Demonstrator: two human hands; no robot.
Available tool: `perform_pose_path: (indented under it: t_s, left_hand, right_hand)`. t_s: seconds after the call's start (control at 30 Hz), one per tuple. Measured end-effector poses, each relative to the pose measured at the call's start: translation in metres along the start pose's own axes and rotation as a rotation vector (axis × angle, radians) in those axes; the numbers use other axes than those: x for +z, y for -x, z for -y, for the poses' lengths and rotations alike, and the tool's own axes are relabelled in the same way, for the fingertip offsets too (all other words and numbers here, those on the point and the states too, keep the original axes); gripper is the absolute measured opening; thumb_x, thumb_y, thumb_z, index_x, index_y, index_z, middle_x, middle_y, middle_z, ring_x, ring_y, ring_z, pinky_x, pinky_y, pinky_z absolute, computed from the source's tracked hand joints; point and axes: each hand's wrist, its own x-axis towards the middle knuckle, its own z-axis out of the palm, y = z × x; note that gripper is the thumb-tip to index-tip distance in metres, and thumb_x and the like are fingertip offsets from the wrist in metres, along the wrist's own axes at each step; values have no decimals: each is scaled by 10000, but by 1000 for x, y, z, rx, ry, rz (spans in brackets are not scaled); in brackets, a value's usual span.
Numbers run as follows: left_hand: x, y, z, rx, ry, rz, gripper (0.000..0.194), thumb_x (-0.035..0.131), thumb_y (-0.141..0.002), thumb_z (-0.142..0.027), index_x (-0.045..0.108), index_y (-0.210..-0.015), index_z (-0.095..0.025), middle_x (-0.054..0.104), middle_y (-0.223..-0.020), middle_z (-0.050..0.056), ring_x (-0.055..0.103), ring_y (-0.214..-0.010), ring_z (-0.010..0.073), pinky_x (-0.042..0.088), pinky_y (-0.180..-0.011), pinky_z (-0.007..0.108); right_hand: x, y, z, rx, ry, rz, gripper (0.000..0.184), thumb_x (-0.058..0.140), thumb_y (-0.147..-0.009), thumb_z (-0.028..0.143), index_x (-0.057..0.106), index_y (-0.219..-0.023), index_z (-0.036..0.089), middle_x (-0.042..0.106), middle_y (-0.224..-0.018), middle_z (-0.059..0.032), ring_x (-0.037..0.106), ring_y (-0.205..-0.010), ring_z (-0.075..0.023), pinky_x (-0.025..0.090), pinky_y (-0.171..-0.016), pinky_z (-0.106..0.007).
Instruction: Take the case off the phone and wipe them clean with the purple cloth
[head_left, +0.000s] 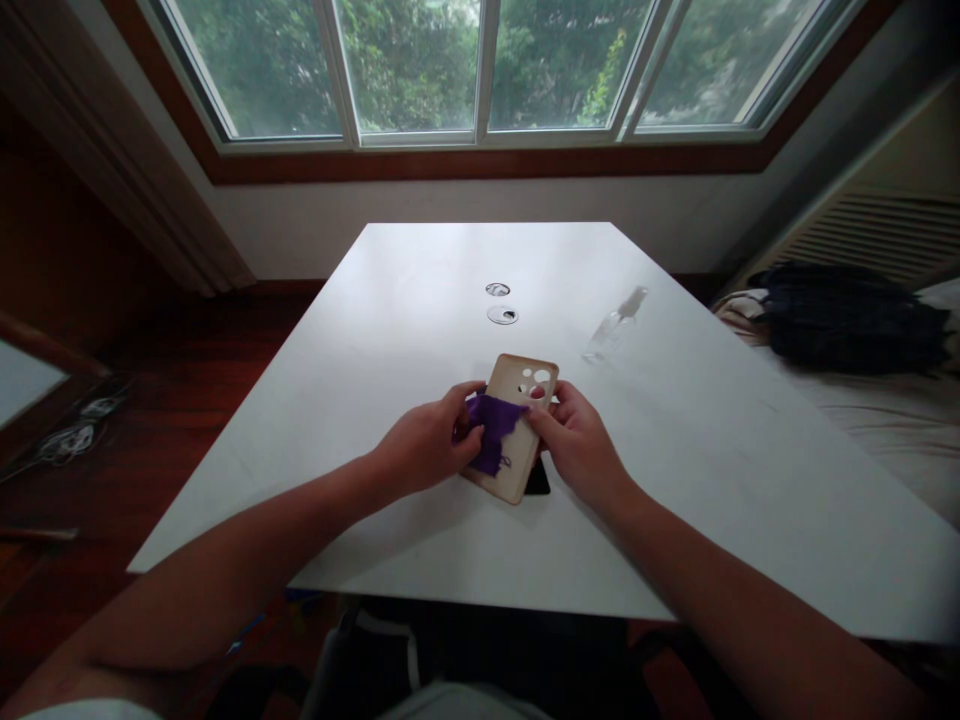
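Observation:
A beige phone case (525,455) with round camera cutouts is held tilted above the white table (360,330). Gripping its upper right edge is my right hand (581,440), with the thumb on the inner face. My left hand (431,440) is closed on a purple cloth (495,425), which lies against the inside of the case. Beneath the case, a flat black object (538,480) rests on the table, mostly hidden; it looks like a phone.
A clear spray bottle (615,325) lies on its side at the right. Two round table inserts (502,315) sit beyond the case. To the right, a dark bag (855,315) rests on a bed (855,400). White cables (71,440) lie on the floor at left.

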Motion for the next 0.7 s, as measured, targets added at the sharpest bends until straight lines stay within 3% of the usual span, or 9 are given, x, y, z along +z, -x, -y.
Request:
perform_pose_path:
  t_s: [0.2, 0.37, 0.43, 0.53, 0.7]
  left_hand:
    - [2, 0, 3, -9, -17, -79, 602, 579, -892, -282, 366, -1454, -247, 698, -1020, 34, 626, -679, 139, 460, -626, 264]
    - [-2, -3, 6, -3, -30, -183, 551, 555, -908, -242, 365, -1425, -243, 696, -979, 18, 633, -684, 136, 463, -643, 265]
    - [-5, -5, 7, -11, -14, -225, 535, 555, -909, -234, 374, -1412, -237, 692, -967, 16, 619, -669, 128, 456, -633, 260]
    - [-5, -5, 6, -32, 82, -191, 539, 562, -910, -254, 365, -1411, -230, 687, -961, 19, 606, -652, 118, 455, -610, 247]
    - [4, 0, 0, -32, 171, 12, 654, 575, -880, -239, 297, -1472, -232, 685, -992, 40, 614, -671, 131, 461, -594, 248]
  right_hand:
    - [-1, 3, 2, 18, -1, 137, 392, 706, -861, 472, 416, -1016, 259, 685, -681, 44, 615, -429, -163, 489, -338, -249]
    - [6, 14, 4, 110, -19, 399, 379, 681, -904, 446, 460, -1143, 252, 689, -787, 11, 631, -503, -157, 512, -385, -257]
    - [8, 17, 5, 131, -26, 440, 376, 697, -892, 443, 473, -1130, 256, 678, -792, 16, 625, -510, -154, 517, -398, -264]
    - [9, 14, 3, 102, -27, 303, 352, 710, -872, 468, 484, -1042, 259, 692, -802, 9, 647, -545, -171, 532, -428, -282]
    - [2, 3, 0, -13, -17, -42, 397, 734, -831, 491, 446, -988, 268, 681, -704, 44, 621, -488, -171, 517, -409, -280]
